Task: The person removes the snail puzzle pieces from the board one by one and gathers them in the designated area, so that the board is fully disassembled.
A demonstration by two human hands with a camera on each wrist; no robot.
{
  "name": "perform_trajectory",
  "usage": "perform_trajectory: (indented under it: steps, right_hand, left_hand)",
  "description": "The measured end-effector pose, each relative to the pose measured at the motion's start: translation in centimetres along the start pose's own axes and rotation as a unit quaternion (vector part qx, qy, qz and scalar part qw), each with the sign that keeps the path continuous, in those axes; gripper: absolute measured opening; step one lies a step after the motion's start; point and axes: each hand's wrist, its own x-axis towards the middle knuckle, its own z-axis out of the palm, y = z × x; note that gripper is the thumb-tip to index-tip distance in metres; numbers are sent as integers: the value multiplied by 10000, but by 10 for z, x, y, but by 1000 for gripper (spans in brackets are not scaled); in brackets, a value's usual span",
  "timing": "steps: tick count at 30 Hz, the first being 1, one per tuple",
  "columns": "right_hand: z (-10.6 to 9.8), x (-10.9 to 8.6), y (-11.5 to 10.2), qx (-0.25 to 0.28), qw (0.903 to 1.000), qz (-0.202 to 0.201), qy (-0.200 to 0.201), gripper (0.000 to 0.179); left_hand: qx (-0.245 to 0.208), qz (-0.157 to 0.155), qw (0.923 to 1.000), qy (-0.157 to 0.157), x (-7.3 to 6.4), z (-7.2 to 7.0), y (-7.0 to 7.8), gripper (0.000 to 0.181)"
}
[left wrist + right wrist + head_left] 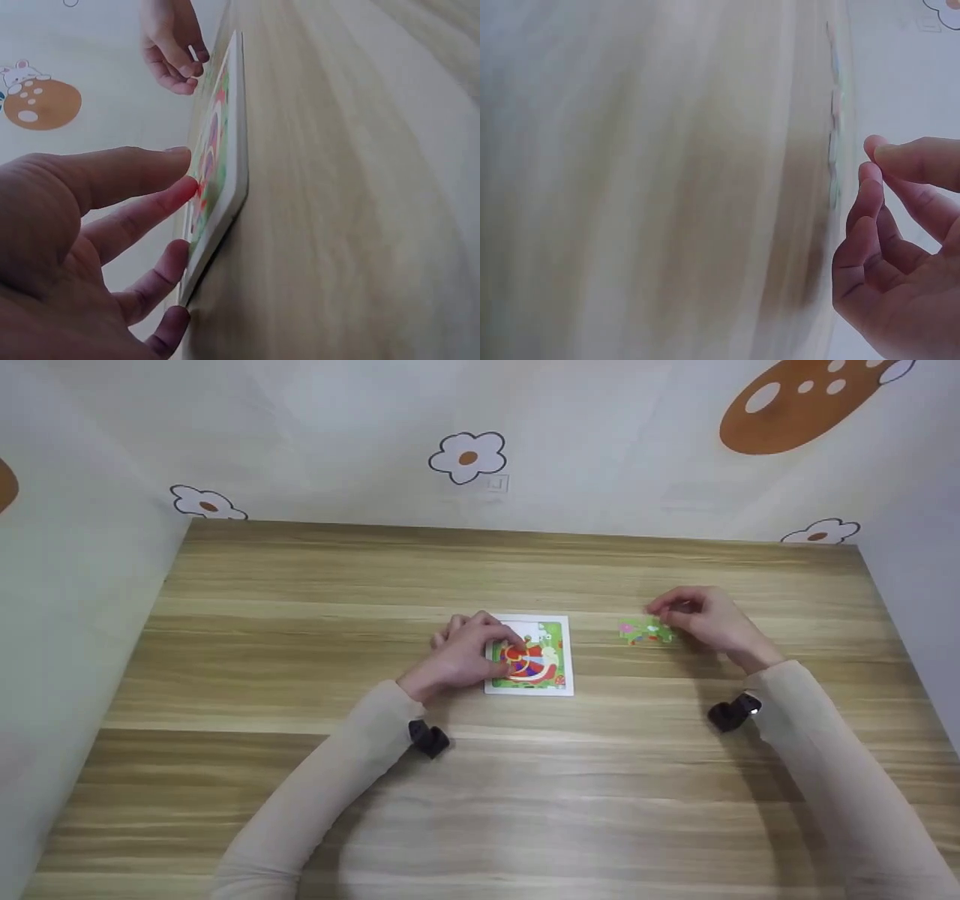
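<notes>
A small jigsaw puzzle [553, 660] with a colourful snail picture lies in a white frame; a bare white patch shows near its top. My left hand [465, 654] rests over its left side. In the left wrist view, the fingertips [180, 193] touch the picture and the frame's edge [238, 150]. Right of the frame, loose green jigsaw pieces [636, 628] lie together, one with a pink flower. My right hand [716, 619] hovers at their right end, fingers loosely bent. In the right wrist view, its thumb and index tips [877, 150] come together with nothing visible between them.
The wood-grain table [562, 780] runs back to a pale wall [337, 442] with flower drawings. Black wrist cameras [429, 739] sit on both sleeves. A side wall [67, 585] borders the table at the left, another at the right.
</notes>
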Motion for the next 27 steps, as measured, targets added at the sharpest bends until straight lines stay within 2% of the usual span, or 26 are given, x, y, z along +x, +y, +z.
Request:
perform_trajectory:
  steps: [5,9,16,19,23,27]
  right_hand:
    - [6,1,-8,300,9995,-59,2,25]
    - [13,3,-16,446,9989,-134,-17,25]
    - [28,8,-27,442,9985,-298,-101,24]
    - [34,10,-32,595,9975,-302,-223,25]
    - [43,13,-38,828,9954,-363,-312,26]
    - [51,14,-45,841,9949,-406,-381,27]
  left_hand:
    - [183,-164,9996,104,2,2,7,27]
    - [92,-206,9996,178,5,6,12,25]
    - [-78,-192,9997,99,12,10,20,24]
    - [-106,-190,9998,30,15,11,20,24]
    - [-123,-48,9999,-90,18,11,18,23]
    - [-127,153,9996,-194,20,10,14,26]
